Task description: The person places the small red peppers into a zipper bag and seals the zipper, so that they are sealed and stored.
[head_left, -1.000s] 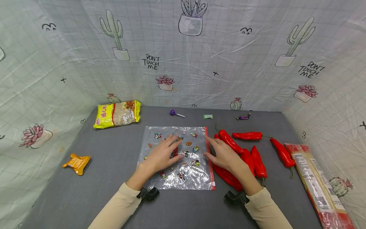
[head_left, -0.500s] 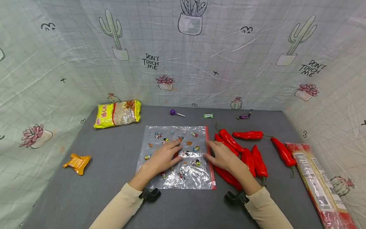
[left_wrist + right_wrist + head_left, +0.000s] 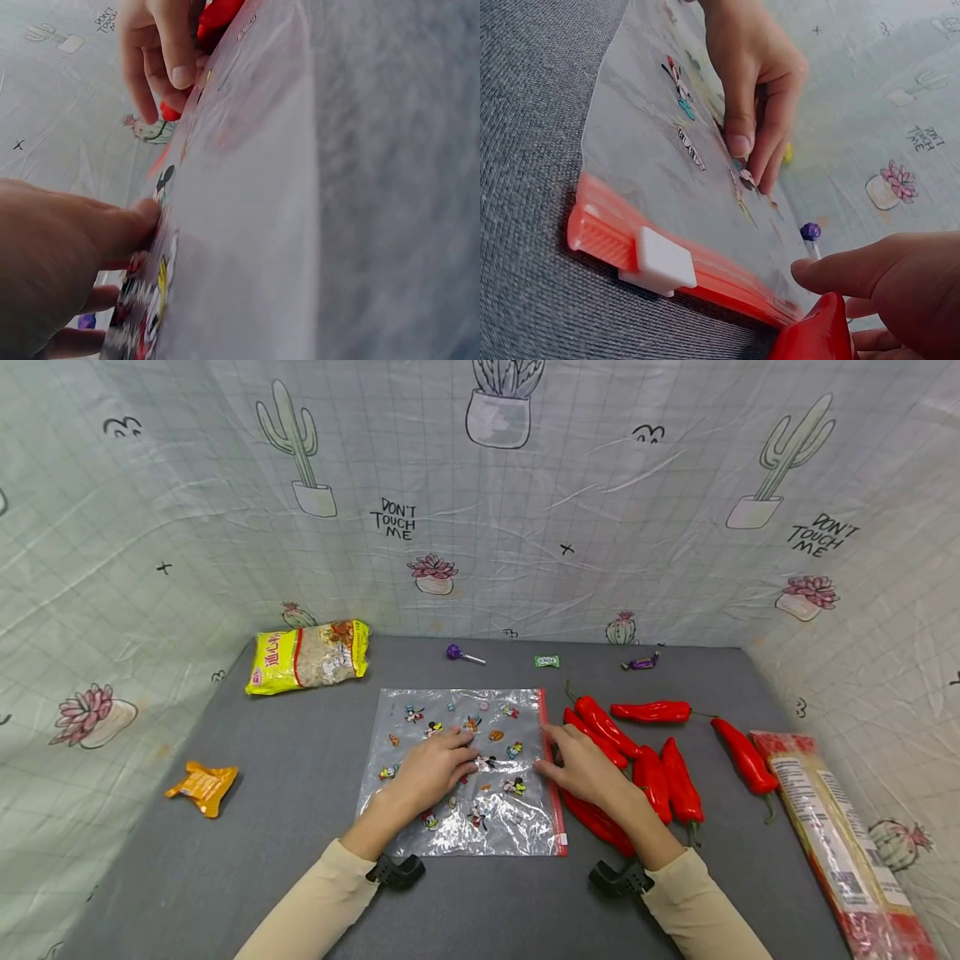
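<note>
A clear zip bag (image 3: 517,822) with cartoon prints lies flat on the grey table. A red zip strip (image 3: 555,810) runs down its right edge, with a white slider (image 3: 664,259) near the front corner. My left hand (image 3: 427,772) rests on the bag's middle, fingertips and thumb touching the plastic with a gap between them. My right hand (image 3: 588,768) is at the zip strip, fingers loosely bent and thumb apart, holding nothing that I can see. Beneath and beside it lie several red peppers (image 3: 651,785); one pepper's tip (image 3: 825,322) shows close to the right thumb.
A yellow food packet (image 3: 311,658) lies at the back left, an orange wrapped snack (image 3: 202,788) at the left. Along the back are a purple lollipop (image 3: 454,652), a green-wrapped candy (image 3: 547,661) and a purple-wrapped candy (image 3: 641,662). A long noodle pack (image 3: 832,827) lies at the right.
My left hand's fingers have drawn in and slid slightly toward me across the bag. The right hand has hardly moved; the bag still lies flat.
</note>
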`<control>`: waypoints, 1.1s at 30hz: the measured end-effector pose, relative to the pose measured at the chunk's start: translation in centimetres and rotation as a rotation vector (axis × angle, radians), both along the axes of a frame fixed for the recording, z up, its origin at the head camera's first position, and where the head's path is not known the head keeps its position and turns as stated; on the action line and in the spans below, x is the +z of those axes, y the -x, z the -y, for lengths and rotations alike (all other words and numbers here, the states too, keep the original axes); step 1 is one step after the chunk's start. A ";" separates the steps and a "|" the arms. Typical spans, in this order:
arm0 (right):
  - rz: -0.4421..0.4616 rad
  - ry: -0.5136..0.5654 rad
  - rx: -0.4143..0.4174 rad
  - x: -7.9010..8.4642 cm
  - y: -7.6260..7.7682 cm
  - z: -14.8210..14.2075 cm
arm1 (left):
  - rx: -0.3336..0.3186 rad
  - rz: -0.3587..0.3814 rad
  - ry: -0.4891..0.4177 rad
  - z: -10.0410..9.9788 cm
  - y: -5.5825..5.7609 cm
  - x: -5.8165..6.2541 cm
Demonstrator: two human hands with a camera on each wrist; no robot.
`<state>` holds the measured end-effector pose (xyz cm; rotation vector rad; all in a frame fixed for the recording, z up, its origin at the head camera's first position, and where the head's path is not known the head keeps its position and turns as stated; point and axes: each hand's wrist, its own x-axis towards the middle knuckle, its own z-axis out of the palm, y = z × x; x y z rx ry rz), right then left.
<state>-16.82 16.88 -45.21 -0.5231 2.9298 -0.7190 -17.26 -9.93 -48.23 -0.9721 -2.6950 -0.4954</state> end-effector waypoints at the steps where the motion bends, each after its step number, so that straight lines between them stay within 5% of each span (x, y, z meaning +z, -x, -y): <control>1: 0.002 -0.002 -0.001 0.0 0.0 0.0 | -0.002 -0.022 -0.014 0.0 0.0 -0.1; 12: 0.004 -0.019 -0.058 -0.1 0.0 0.4 | 0.049 -0.115 -0.125 -0.4 0.3 -0.8; 22: 0.058 0.068 -0.063 -0.3 0.1 0.5 | 0.061 -0.082 -0.135 -0.3 0.3 -1.0; 33: 0.126 0.282 -0.049 -0.3 0.7 0.0 | 0.080 -0.026 -0.140 -0.2 0.2 -0.8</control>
